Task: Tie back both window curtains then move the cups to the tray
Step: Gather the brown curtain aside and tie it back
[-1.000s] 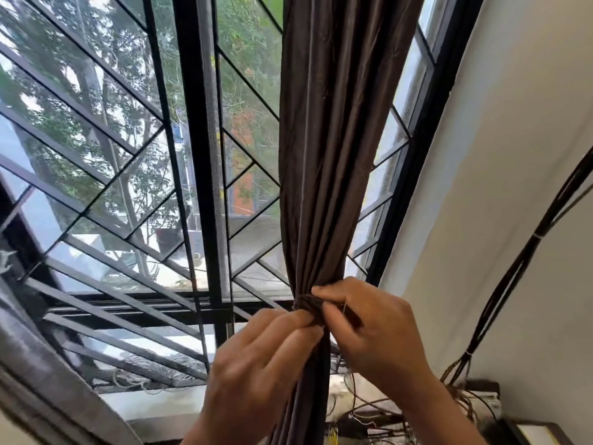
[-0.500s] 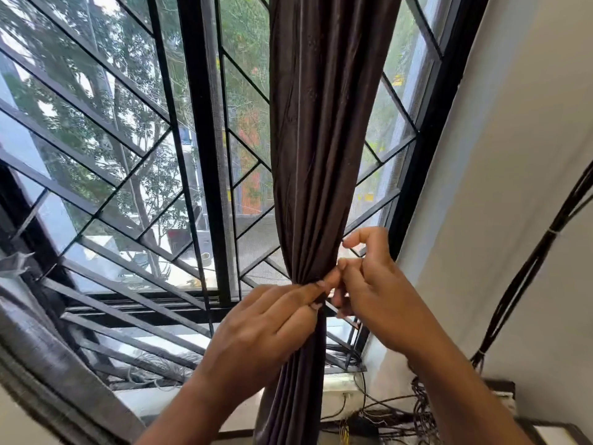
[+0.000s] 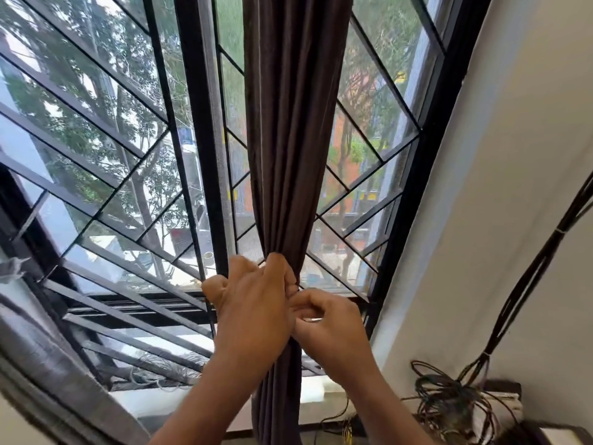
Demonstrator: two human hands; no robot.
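Our left hand grips the bunched curtain. Right hand pinches, probably a tie. Next: cinch it.

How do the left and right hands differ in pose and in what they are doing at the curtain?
The left hand is wrapped around the gathered brown curtain, fingers curled over its far side; the right hand sits beside the bunch, fingers pinched together. The left hand reaches higher up the fabric than the right hand. Both meet at the cinched point.
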